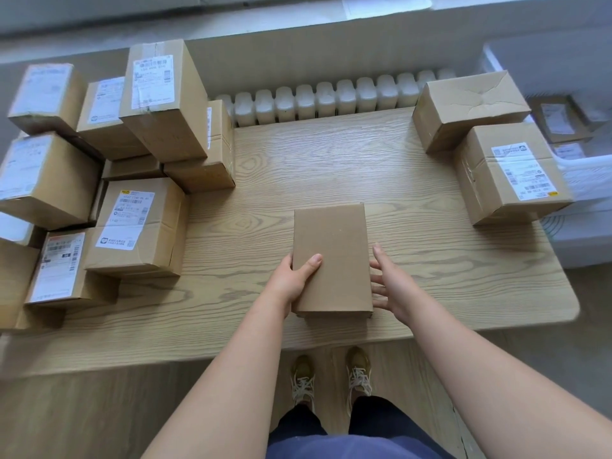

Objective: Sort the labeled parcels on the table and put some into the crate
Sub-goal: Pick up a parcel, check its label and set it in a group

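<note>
Cardboard parcel (331, 256) lies at centre of front edge of table (331, 160), top face blank. Left hand (294, 279) grips its left side, thumb on top. Right hand (390, 286) is open, fingers spread at its right side. Risk: a 1-hand grip may let it tip when turned for the label. Wood-grain top; radiator (331, 97) behind; white crate (579, 167) off right edge.

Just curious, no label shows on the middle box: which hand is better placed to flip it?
Probably left: the left hand grips the box, thumb on top; the right hand is open beside it.
</note>
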Tool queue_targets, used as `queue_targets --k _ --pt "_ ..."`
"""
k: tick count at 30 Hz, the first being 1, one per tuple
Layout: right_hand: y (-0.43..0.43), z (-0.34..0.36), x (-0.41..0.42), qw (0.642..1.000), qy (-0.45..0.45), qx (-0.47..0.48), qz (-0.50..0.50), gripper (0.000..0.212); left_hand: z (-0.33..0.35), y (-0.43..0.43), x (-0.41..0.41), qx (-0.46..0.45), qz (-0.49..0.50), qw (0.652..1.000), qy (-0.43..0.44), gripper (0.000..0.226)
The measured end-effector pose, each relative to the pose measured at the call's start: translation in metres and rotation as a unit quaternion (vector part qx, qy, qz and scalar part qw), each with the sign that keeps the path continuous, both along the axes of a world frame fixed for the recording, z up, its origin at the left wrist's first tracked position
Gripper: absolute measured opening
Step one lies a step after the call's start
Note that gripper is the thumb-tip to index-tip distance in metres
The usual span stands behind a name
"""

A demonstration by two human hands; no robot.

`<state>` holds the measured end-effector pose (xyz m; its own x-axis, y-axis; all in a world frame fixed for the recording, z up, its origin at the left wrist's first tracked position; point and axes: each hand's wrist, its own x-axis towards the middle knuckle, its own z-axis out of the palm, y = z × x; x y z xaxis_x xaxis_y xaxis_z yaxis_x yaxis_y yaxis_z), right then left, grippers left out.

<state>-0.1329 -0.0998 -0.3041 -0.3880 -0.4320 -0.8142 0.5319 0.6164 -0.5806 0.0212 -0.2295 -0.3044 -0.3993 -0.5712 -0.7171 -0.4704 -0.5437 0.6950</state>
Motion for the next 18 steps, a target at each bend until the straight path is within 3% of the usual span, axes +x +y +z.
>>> queue_targets --k 3,8,11,13,18 --pt "0.001 0.003 -0.002 1.0 0.008 -0.011 0.011 0.05 0.003 -0.001 0.005 0.039 0.012 0.999 0.007 0.049" --pt "0.004 0.01 -0.012 0.998 0.049 -0.025 0.005 0.063 0.007 0.0 0.003 0.066 0.025 0.997 0.019 0.034" --pt "0.003 0.022 -0.016 0.996 0.088 -0.031 0.013 0.041 0.009 0.001 -0.006 0.031 0.005 0.999 -0.008 0.022" --pt "0.001 0.028 -0.017 0.992 0.117 -0.041 0.015 0.032 0.013 0.003 -0.013 0.011 -0.011 0.999 -0.037 0.026" --pt "-0.007 0.029 -0.009 0.985 0.161 -0.059 0.033 0.047 0.022 0.007 -0.025 0.036 0.007 0.999 -0.028 0.045"
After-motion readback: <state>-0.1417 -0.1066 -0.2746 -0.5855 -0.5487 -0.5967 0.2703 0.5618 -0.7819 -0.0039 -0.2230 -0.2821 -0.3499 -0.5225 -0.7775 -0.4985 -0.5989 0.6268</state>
